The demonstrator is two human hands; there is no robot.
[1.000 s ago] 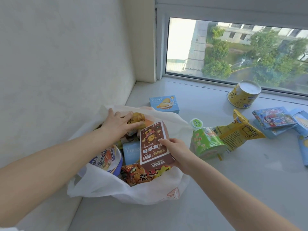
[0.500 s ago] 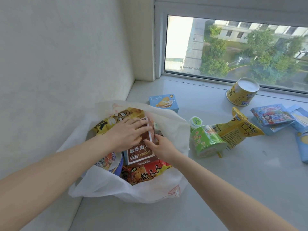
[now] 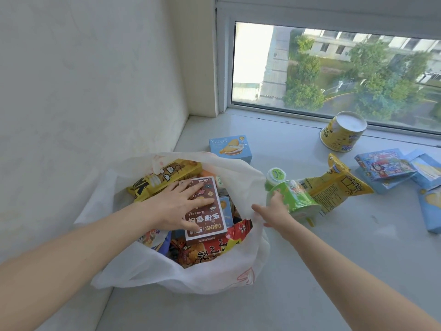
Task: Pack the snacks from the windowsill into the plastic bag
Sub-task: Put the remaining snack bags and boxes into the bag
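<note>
left hand (image 3: 176,206) flat on brown BEERUS box (image 3: 208,222) in bag (image 3: 167,273); right hand (image 3: 274,211) spread, touching green cup (image 3: 298,194)

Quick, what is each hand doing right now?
Left hand: open, pressing flat on the brown box in the bag.
Right hand: open, at the green cup, holding nothing.

1 plastic bag (image 3: 148,266), 2 hands: left hand (image 3: 176,206), right hand (image 3: 278,211). showing in the bag: 1 brown box (image 3: 210,216), 1 yellow packet (image 3: 167,177), 1 red packet (image 3: 219,244). on the windowsill (image 3: 334,259): 1 yellow tub (image 3: 342,132), 1 green cup (image 3: 296,194), 1 small pot (image 3: 276,175), 1 yellow pouch (image 3: 338,187), 1 biscuit box (image 3: 230,148), at least 4 blue boxes (image 3: 384,163) (image 3: 386,186) (image 3: 427,170) (image 3: 432,209).
</note>
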